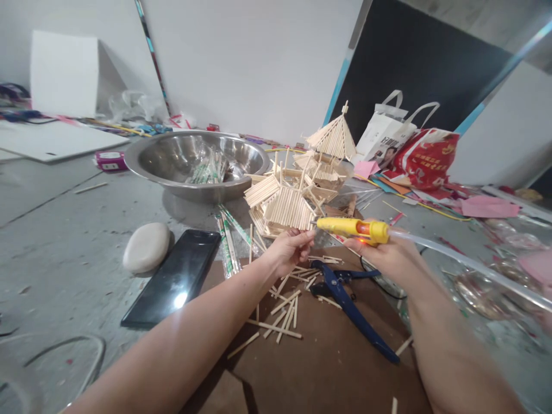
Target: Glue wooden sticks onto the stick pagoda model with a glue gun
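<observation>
A model pavilion of thin wooden sticks [302,184] stands on the grey floor in the middle of the view. My left hand [290,248] pinches the lower front edge of one of its slatted roof panels [288,210]. My right hand [388,254] is wrapped round a yellow glue gun [353,228], whose nozzle points left at the panel's lower right corner. A clear glue stick [466,265] juts out behind the gun to the right. Loose cut sticks [284,313] lie on a brown board [328,356] below my hands.
Blue-handled cutters [345,296] lie on the board. A steel bowl [198,161] holding wrapped chopsticks sits behind, with more chopsticks [228,241] beside a black phone [175,279] and a white oval stone [146,247]. Bags [414,152] and coloured paper [487,207] clutter the right.
</observation>
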`<state>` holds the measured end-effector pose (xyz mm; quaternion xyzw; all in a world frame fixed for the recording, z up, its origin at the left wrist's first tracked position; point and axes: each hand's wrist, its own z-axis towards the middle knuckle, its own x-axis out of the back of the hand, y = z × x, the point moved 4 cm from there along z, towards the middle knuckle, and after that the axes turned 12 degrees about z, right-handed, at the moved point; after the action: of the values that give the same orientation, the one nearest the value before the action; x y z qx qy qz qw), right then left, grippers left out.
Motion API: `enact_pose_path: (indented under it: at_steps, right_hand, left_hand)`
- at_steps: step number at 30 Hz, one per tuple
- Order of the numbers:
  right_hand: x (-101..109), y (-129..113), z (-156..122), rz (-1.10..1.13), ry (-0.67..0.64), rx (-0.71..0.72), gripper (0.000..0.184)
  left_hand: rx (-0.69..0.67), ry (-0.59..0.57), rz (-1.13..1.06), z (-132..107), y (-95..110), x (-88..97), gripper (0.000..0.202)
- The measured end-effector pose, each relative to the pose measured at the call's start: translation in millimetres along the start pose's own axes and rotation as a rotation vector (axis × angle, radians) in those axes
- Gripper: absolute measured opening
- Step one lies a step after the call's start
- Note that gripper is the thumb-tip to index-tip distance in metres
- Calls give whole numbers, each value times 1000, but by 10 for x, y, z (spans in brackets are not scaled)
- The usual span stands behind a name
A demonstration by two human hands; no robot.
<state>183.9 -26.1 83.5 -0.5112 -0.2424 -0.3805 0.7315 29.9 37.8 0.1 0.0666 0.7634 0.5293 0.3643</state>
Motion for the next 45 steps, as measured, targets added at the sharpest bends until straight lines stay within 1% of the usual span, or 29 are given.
enact_pose_path:
  at_steps: [5,8,14,17,22,24,29,33,40,45]
  right_hand:
    - [6,-58,19,61,-59,12,36]
    - [16,-99,27,27,-78,7,35]
    - [32,-148,16,1,-99,-29,34]
    - [31,-163,16,1,-103,-25,33]
    - [22,-145,27,9,-96,-36,33]
    - [21,-108,27,17,-80,-36,33]
    - [56,1,7,-35,44,-42,37]
    - [57,7,7,-58,31,-26,38]
    - [52,36,24,-72,63,7,35]
    - [37,72,26,-76,74,10,37]
  left_hand:
    - [1,5,5,7,-13,14,23]
    - [1,5,1,12,-19,18,23]
    - [-13,-5,14,13,-12,15,23]
    - [-16,-10,17,7,-3,11,23]
    - [-8,1,7,-1,4,7,23]
    - [-8,-8,5,0,3,5,23]
    - [-14,-12,8,2,2,8,25]
    - [-10,-2,-10,4,-2,14,23]
    - [-16,-6,-8,19,-15,25,23]
    - [-15,-1,-11,6,-6,12,22]
